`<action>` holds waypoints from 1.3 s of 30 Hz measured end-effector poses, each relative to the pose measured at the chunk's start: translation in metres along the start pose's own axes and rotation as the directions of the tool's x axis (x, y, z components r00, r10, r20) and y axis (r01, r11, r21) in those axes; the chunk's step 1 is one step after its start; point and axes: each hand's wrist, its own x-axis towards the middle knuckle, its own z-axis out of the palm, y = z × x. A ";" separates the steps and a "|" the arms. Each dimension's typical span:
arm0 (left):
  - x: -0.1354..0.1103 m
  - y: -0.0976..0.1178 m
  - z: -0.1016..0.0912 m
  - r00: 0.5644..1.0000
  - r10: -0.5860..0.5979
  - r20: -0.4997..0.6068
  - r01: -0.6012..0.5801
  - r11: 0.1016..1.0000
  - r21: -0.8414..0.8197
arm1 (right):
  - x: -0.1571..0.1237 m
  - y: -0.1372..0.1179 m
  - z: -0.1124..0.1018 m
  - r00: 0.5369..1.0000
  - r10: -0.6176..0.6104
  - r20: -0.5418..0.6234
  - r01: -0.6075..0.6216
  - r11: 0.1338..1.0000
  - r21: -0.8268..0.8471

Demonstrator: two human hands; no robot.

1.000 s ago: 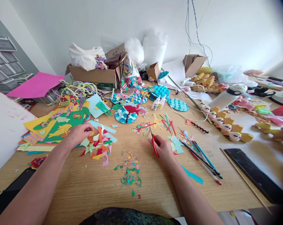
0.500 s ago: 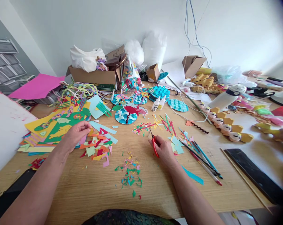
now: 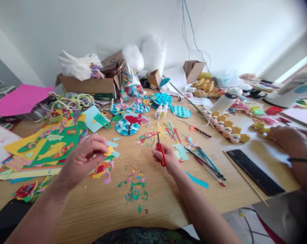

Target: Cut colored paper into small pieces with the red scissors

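My left hand [image 3: 85, 154] is raised a little above a heap of coloured paper scraps [image 3: 102, 168] and pinches a small yellow paper scrap [image 3: 108, 151] between its fingers. My right hand [image 3: 168, 159] rests on the wooden table [image 3: 168, 200] and grips red-handled scissors [image 3: 160, 150], blades pointing away from me. Tiny green and pink paper clippings [image 3: 134, 186] lie on the table between my arms.
Coloured paper sheets with fish shapes [image 3: 49, 145] lie at the left. Blue paper discs [image 3: 128, 126], glue bottles [image 3: 161, 111], pencils [image 3: 206, 164], a black ruler [image 3: 255, 172] and a cardboard box [image 3: 89, 83] crowd the table. Another person's hand [image 3: 288, 140] works at the right.
My left hand has lifted off the scrap heap with a yellow scrap pinched in it. The view has swung to the right, showing more of the other person's arm.
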 end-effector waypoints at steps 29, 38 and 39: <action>0.018 0.004 0.098 0.863 -0.445 0.239 0.502 0.808 -0.310 | -0.022 -0.050 0.016 0.980 -0.013 -0.199 0.112 0.863 0.493; 0.027 0.004 0.104 0.849 -0.489 0.202 0.529 0.788 -0.315 | -0.037 -0.037 -0.003 0.998 -0.014 -0.064 0.021 0.993 0.113; 0.027 0.004 0.102 0.848 -0.493 0.197 0.530 0.788 -0.312 | -0.042 -0.035 -0.007 1.000 -0.004 -0.014 0.004 1.000 0.017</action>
